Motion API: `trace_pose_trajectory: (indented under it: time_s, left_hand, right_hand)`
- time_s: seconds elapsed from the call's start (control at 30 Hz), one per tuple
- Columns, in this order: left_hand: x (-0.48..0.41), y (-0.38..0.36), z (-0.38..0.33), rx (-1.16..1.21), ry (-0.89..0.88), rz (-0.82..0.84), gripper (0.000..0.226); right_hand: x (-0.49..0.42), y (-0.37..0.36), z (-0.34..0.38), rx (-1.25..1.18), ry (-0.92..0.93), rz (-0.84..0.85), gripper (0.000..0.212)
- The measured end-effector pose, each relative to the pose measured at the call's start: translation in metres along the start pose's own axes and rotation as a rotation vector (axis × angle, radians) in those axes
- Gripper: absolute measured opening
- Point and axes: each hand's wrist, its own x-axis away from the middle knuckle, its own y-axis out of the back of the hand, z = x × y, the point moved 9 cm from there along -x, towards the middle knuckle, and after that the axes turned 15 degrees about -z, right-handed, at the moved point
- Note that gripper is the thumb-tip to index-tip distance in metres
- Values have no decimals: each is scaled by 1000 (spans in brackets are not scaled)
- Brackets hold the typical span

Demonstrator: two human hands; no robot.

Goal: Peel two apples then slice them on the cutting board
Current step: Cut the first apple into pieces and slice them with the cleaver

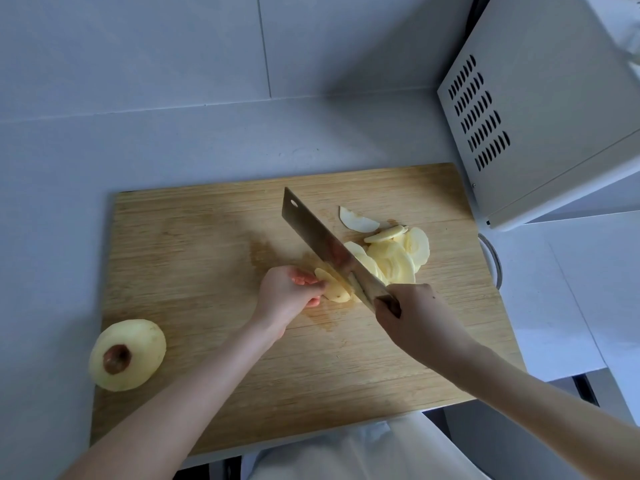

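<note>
Slicing on a wooden cutting board point(194, 244): right hand point(419, 320) has its fingers wrapped tight around the handle of a cleaver point(325, 244), blade angled from upper left down to lower right, long edge down on the board at the apple piece. Left hand point(287, 296) sits just left of the blade, fingers curled and pressed together, fingertips point(304, 280) pinching a small remaining apple piece point(332, 289) against the board. Blade touches or nearly touches that piece; exact contact hard to tell.

Pile of cut apple slices point(398, 254) lies right of the blade, fanned and overlapping, in the board's right-centre. One separate slice point(356, 220) lies just beyond the pile, toward the wall.

Second apple, whole peeled apple point(128, 355), rests at the board's near-left edge, partly over the edge onto the grey counter point(52, 237), dark brown stem hollow facing up. Well apart from both hands.

White vented appliance point(540, 109) stands on the counter past the board's far-right corner. White paper sheet point(561, 289) to the right of the board.
</note>
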Motion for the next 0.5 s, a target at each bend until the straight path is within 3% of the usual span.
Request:
trace_pose_trajectory:
  time_s: [0.5]
  left_hand:
    - [-2,-1,2,4,-24,13,13]
  right_hand:
    - [-7,-23,2,81,-15,95,37]
